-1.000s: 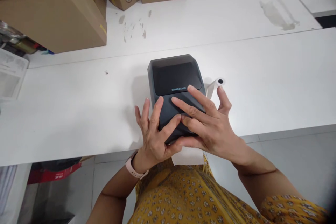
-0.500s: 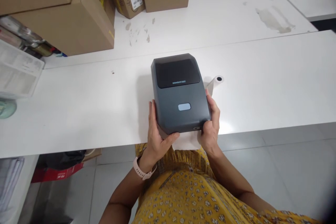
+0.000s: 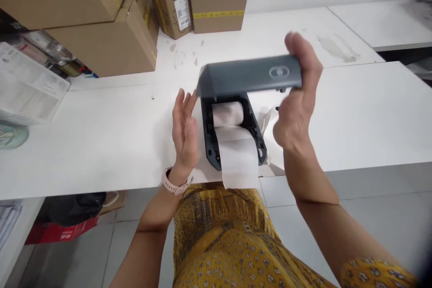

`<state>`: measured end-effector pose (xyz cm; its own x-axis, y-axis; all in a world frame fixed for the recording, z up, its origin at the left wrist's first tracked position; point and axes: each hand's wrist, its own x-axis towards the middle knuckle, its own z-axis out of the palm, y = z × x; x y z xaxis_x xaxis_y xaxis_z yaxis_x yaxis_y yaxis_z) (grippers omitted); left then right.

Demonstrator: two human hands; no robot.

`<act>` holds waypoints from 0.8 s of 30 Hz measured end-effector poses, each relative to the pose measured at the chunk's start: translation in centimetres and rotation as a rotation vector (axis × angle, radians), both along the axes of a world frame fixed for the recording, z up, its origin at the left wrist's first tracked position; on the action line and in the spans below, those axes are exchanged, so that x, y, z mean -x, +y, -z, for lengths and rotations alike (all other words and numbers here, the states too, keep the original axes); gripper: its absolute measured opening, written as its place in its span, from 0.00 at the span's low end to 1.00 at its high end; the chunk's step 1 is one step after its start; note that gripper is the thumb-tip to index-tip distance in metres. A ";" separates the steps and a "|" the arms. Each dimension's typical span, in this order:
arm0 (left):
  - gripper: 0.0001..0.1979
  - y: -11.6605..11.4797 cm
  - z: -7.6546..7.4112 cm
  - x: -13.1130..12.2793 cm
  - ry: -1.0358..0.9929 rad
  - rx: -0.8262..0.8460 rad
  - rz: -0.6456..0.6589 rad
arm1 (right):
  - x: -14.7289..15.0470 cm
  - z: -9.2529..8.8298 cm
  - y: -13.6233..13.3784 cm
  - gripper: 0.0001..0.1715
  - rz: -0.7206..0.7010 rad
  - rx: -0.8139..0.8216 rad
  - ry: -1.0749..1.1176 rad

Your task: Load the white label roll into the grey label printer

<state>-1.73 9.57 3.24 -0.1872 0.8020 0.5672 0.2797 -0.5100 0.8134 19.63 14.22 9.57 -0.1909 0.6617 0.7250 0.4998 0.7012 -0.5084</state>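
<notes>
A dark grey label printer [image 3: 211, 141] sits at the near edge of the white table [image 3: 101, 135]. Its lid [image 3: 243, 76] stands raised, and my right hand [image 3: 297, 99] grips the lid's front edge. Inside lies a white paper roll [image 3: 227, 114], with a strip of paper [image 3: 239, 162] running out over the table edge. My left hand [image 3: 185, 130] is flat, fingers straight, against the printer's left side. A second small paper roll [image 3: 270, 114] lies just right of the printer, partly hidden by my right hand.
Cardboard boxes [image 3: 101, 40] are stacked at the back left, with two more boxes [image 3: 218, 2] further back. A printed sheet [image 3: 27, 85] lies at the left edge. Another white table [image 3: 381, 22] stands at the far right. Red and black items [image 3: 64, 227] sit under the table.
Both hands held the closed printer's front corners. Now my right hand has lifted the lid open, exposing the paper roll, and my left hand has moved to the printer's left side.
</notes>
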 end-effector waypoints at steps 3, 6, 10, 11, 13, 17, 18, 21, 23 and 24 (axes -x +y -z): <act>0.36 2.3 1.0 0.6 0.056 0.093 0.016 | 1.0 -2.7 4.0 0.36 0.032 -0.146 0.038; 0.41 2.9 2.6 0.8 0.089 0.222 0.088 | 1.5 -4.6 7.5 0.38 0.072 -0.079 -0.030; 0.39 2.2 3.5 0.7 0.064 0.292 0.135 | 2.3 -5.9 11.7 0.40 0.028 -0.063 0.059; 0.38 2.0 3.4 0.6 0.047 0.293 0.133 | 2.7 -5.9 12.8 0.41 0.016 -0.059 0.093; 0.38 1.8 3.0 0.5 0.018 0.304 0.124 | 3.4 -5.6 14.9 0.42 0.013 -0.043 0.166; 0.39 1.6 2.7 0.3 0.008 0.347 0.091 | 4.0 -5.0 17.5 0.37 0.019 0.000 0.233; 0.39 1.5 2.7 0.3 0.018 0.364 0.078 | 3.9 -4.9 17.5 0.36 0.016 0.012 0.220; 0.39 1.3 2.9 0.4 0.042 0.419 0.037 | 3.2 -4.6 15.2 0.33 0.047 -0.035 0.137; 0.40 1.2 2.9 0.5 0.041 0.444 0.018 | 2.9 -3.9 12.1 0.33 0.102 -0.184 0.065; 0.40 1.2 2.9 0.5 0.037 0.450 0.009 | 2.8 -3.3 10.4 0.31 0.117 -0.272 0.021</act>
